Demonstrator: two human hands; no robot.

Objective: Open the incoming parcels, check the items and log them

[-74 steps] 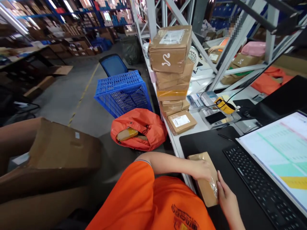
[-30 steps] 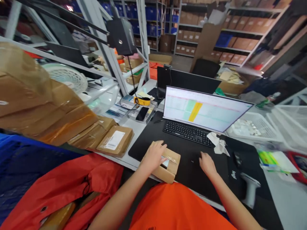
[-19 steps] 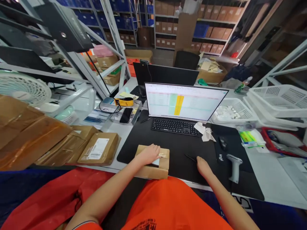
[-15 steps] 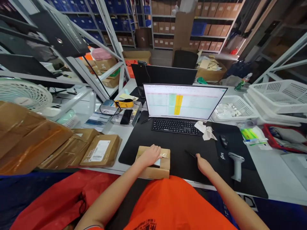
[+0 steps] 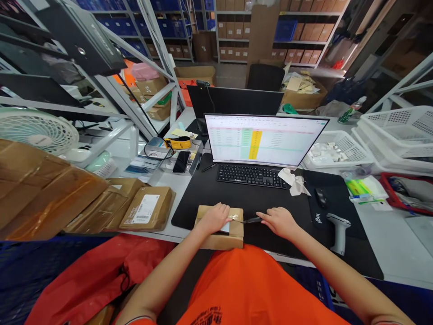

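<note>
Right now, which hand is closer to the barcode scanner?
Right. The right hand, holding a slim black tool, is left of the barcode scanner; the left hand is farther left, on the cardboard box.

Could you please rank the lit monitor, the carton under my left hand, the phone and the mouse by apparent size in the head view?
Largest to smallest:
1. Lit monitor
2. Carton, partly covered by your left hand
3. Phone and mouse: too alike to rank

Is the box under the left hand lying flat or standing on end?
Flat: the box lies broad face up on the black mat, left hand on top.
</note>
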